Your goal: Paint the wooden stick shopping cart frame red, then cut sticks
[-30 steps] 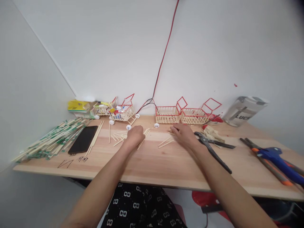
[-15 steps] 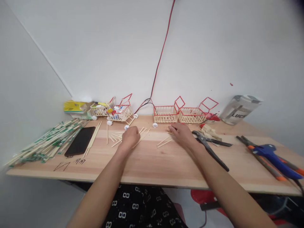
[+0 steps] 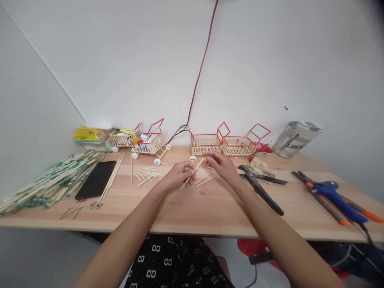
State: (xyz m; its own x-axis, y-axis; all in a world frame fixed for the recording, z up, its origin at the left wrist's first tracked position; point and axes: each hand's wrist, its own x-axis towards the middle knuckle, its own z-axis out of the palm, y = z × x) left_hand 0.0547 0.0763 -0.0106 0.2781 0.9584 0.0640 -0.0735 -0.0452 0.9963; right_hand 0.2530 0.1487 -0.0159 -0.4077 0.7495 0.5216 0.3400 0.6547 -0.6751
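Note:
My left hand is raised a little above the wooden table and pinches a few thin wooden sticks that slant up to the right. My right hand hovers just right of them, fingers curled near the sticks' upper end; whether it grips anything I cannot make out. Two loose sticks lie on the table under the hands. More short sticks are scattered to the left.
Two stick baskets with red frames stand at the wall, two filled ones further left. Black pliers and a blue glue gun lie right. A phone and a pile of wrapped chopsticks lie left.
My left hand has lifted off the table with sticks in it and moved right. My right hand has risen from the table and come toward the sticks' tip.

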